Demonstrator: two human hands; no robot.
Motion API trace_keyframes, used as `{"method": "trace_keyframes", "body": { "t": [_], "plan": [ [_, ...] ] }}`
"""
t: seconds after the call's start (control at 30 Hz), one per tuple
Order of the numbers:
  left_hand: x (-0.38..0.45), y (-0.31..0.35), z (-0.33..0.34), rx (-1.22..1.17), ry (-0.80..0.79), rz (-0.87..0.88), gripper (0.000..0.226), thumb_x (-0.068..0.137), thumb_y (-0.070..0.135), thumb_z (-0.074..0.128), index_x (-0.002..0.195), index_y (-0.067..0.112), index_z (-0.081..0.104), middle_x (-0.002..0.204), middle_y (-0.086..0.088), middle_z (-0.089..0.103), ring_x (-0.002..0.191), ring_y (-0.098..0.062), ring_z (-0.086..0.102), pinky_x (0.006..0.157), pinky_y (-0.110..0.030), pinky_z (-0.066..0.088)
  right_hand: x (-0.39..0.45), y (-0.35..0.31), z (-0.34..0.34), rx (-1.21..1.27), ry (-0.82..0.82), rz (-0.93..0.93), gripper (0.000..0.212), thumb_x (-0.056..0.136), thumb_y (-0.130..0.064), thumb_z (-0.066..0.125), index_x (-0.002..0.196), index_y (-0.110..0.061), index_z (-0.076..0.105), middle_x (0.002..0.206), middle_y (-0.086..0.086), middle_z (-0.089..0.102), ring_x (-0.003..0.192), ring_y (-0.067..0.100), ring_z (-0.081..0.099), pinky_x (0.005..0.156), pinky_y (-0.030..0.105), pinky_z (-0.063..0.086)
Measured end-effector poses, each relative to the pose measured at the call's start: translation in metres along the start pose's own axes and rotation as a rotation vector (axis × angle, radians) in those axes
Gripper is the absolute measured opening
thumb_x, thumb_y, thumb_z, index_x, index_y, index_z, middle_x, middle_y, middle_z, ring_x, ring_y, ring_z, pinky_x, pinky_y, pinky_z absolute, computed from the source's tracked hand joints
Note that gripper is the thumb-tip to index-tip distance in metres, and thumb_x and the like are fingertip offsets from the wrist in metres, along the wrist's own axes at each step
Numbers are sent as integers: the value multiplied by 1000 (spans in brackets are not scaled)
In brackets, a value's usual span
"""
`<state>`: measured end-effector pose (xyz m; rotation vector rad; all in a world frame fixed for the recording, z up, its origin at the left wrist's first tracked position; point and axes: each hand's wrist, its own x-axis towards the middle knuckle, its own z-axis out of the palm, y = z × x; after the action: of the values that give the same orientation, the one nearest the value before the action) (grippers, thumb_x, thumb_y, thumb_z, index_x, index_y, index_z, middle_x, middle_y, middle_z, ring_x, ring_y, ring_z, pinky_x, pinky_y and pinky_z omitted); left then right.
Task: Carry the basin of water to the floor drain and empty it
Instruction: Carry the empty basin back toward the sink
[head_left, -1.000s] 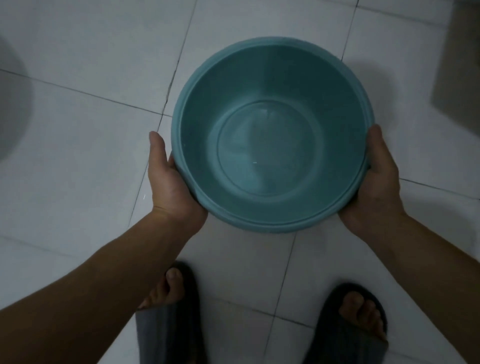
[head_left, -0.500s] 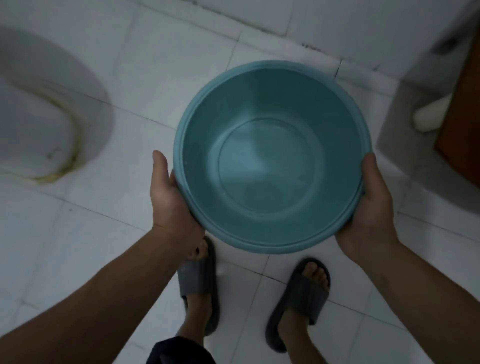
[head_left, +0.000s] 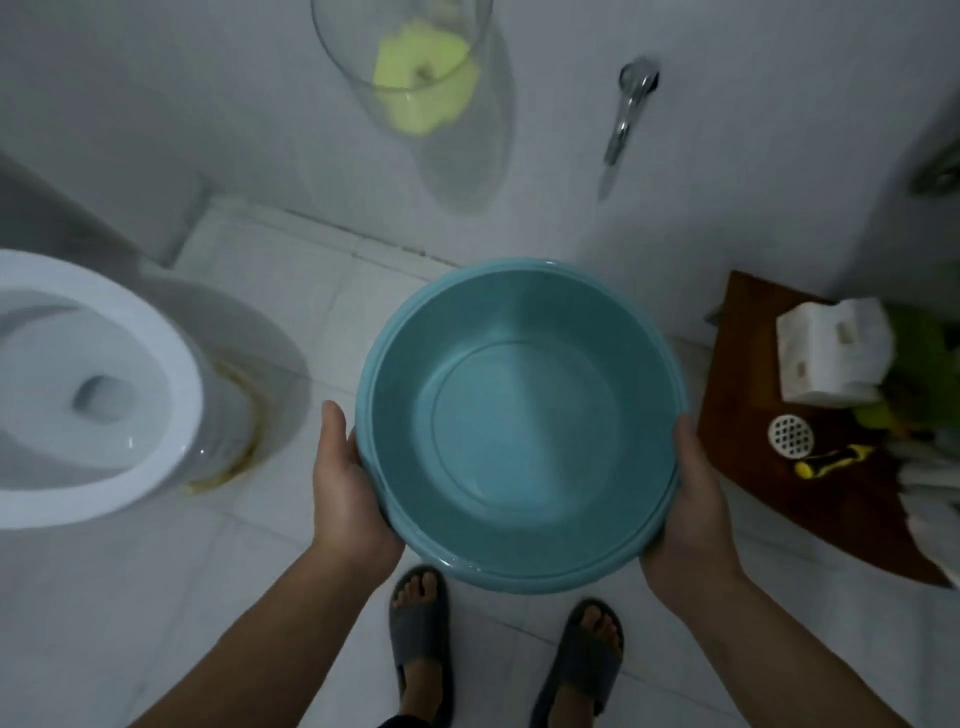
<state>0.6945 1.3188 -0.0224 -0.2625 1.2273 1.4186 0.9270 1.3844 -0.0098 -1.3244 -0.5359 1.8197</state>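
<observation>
A round teal basin (head_left: 519, 426) with shallow water in it hangs level at waist height over the white tiled floor (head_left: 130, 597). My left hand (head_left: 348, 488) grips its left rim, thumb over the edge. My right hand (head_left: 696, 504) grips the right rim the same way. A round white perforated drain cover (head_left: 791, 435) lies on the brown wooden shelf at the right. I see no floor drain opening; the floor under the basin is hidden.
A white toilet (head_left: 88, 400) stands at the left. On the back wall are a glass shelf with a yellow-green sponge (head_left: 423, 78) and a chrome tap (head_left: 631, 109). The wooden shelf (head_left: 748, 364) at right holds a tissue pack (head_left: 831, 353) and a yellow-black tool (head_left: 831, 460). My sandalled feet (head_left: 421, 629) stand below.
The view has swung forward and up: the wall, tap, glass shelf, toilet bowl and wooden shelf have come into sight. The basin stays held level in both hands.
</observation>
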Motion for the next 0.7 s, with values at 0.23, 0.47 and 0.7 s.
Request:
{"method": "trace_keyframes", "body": {
  "t": [0.23, 0.47, 0.7],
  "plan": [
    [-73, 58, 49, 9, -79, 44, 68, 95, 67, 29, 116, 21, 75, 116, -13, 75, 105, -29, 71, 72, -39, 60, -59, -73, 43, 22, 14, -26, 55, 83, -59, 58, 126, -27, 64, 127, 2, 67, 116, 23, 63, 96, 43, 47],
    [-141, 109, 96, 71, -147, 97, 68, 99, 62, 25, 108, 22, 78, 114, -12, 75, 103, -28, 72, 72, -38, 60, -114, -145, 79, 15, 3, -100, 59, 76, -61, 62, 122, -25, 67, 124, 3, 69, 114, 24, 64, 96, 45, 49],
    [-196, 138, 131, 139, -169, 144, 65, 100, 60, 27, 95, 24, 82, 105, -10, 78, 100, -29, 72, 79, -41, 57, -165, -191, 91, 21, -6, -158, 55, 77, -64, 60, 118, -29, 69, 120, 2, 71, 110, 23, 66, 94, 46, 51]
  ]
}}
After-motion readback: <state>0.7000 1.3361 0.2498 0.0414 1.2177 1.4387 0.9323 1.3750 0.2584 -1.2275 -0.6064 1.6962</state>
